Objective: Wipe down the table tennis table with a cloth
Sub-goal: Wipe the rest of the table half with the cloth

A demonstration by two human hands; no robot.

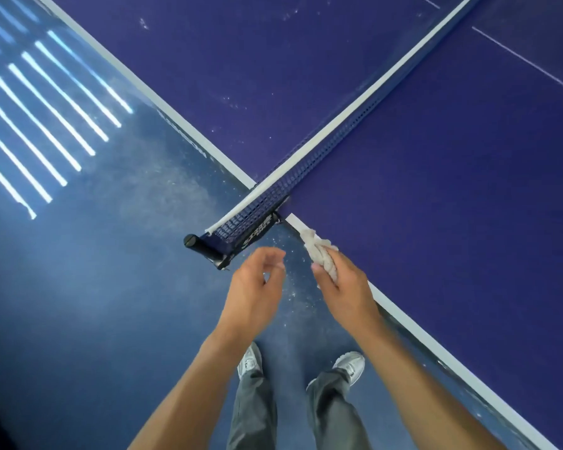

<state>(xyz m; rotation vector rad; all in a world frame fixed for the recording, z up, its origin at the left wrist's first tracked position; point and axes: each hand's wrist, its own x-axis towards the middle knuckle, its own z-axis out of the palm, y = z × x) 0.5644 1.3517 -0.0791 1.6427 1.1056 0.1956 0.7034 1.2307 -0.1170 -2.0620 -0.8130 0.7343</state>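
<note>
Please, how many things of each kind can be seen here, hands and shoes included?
Hands: 2 (left hand, right hand)
Cloth: 1
Net: 1
Table: 1
Shoes: 2
Total: 7
</note>
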